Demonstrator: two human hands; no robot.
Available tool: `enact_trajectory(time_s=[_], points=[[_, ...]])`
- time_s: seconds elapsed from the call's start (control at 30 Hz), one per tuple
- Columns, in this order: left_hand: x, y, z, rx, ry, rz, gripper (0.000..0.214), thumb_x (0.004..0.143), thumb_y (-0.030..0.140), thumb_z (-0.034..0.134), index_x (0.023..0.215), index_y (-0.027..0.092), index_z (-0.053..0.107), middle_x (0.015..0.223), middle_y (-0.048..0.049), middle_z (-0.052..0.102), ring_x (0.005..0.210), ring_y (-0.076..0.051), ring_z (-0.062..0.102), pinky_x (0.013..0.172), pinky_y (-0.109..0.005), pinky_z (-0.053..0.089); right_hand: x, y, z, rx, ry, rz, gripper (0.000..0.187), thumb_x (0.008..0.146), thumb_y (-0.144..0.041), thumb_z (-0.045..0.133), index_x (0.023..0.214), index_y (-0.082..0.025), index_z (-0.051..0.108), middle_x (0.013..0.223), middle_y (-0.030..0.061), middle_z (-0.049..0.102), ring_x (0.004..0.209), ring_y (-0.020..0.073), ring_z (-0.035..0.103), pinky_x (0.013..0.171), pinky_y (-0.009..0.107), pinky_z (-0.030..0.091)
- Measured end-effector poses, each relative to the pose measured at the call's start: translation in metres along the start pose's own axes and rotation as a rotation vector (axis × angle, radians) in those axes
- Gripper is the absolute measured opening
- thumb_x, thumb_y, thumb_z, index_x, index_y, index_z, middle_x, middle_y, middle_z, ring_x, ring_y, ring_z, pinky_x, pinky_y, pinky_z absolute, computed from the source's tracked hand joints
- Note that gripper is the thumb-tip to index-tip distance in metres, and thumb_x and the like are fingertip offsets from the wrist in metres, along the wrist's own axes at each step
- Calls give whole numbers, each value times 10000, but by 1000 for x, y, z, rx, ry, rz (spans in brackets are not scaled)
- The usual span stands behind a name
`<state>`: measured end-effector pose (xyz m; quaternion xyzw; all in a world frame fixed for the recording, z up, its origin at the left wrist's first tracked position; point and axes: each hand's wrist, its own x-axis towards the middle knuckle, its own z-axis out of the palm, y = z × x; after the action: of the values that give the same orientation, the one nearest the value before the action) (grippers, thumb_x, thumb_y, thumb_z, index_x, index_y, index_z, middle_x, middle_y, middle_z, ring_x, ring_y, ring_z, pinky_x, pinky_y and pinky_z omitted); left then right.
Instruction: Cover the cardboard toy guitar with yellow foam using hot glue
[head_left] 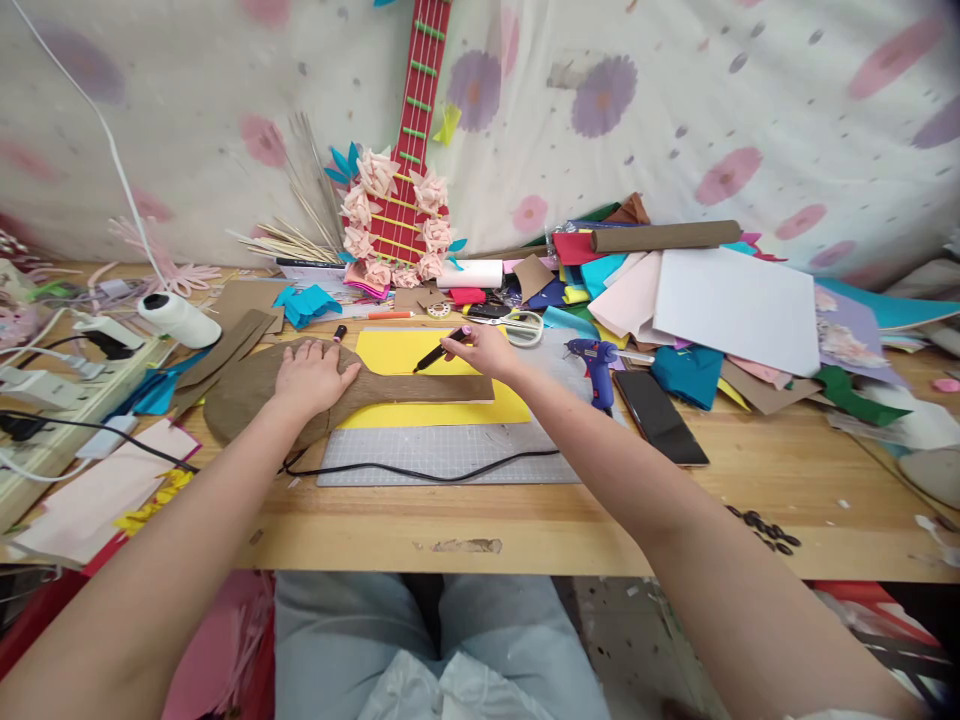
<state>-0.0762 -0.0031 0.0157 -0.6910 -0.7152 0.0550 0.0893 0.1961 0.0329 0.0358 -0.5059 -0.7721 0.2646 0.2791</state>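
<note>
My left hand (311, 378) lies flat with spread fingers on the round body of a brown guitar-shaped cutout (244, 395). The cutout's long neck reaches right across a yellow sheet (390, 350), which rests on a grey cutting mat (420, 470). In my right hand (480, 350) is a black marker (439, 352), its tip down at the upper edge of the neck. The marker's cap (340, 333) seems to lie just above my left hand.
A red guitar decorated with paper roses (405, 215) leans at the back. A blue glue gun (596, 370) and a black phone (660, 415) lie right of the mat. A power strip (90, 390) stands left. A black cable (420, 470) crosses the mat. Scissors (521, 325) lie behind.
</note>
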Motion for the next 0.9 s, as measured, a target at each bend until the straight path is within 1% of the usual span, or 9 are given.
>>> enact_trajectory(time_s=[0.27, 0.5, 0.7, 0.9], points=[[1, 0, 0, 2, -9, -1, 698, 869, 548, 238, 1379, 91, 371, 1404, -213, 394, 1320, -334, 322, 1055, -508, 221, -7, 10, -19, -70, 28, 47, 287, 826, -354, 541, 694, -160, 705, 744, 36, 719, 677, 137, 598, 576, 221, 341], [3, -2, 2, 4, -12, 10, 712, 866, 554, 215, 1390, 90, 350, 1390, -217, 407, 1316, -344, 319, 1046, -521, 224, -11, 25, -35, -150, 45, 75, 322, 818, -375, 524, 663, -159, 706, 704, 43, 708, 614, 137, 571, 543, 230, 334], [3, -1, 1, -1, -22, 4, 718, 866, 555, 205, 1394, 87, 341, 1392, -218, 404, 1313, -341, 324, 1043, -518, 225, -16, 36, -47, -167, 58, 99, 318, 814, -372, 517, 672, -157, 704, 722, 55, 711, 662, 147, 602, 588, 221, 391], [2, -1, 0, 0, -26, 12, 713, 870, 547, 203, 1390, 81, 346, 1396, -222, 397, 1316, -343, 318, 1042, -521, 225, -23, 36, -63, -302, 73, 140, 320, 805, -379, 513, 633, -165, 675, 694, 44, 702, 661, 158, 612, 560, 233, 373]])
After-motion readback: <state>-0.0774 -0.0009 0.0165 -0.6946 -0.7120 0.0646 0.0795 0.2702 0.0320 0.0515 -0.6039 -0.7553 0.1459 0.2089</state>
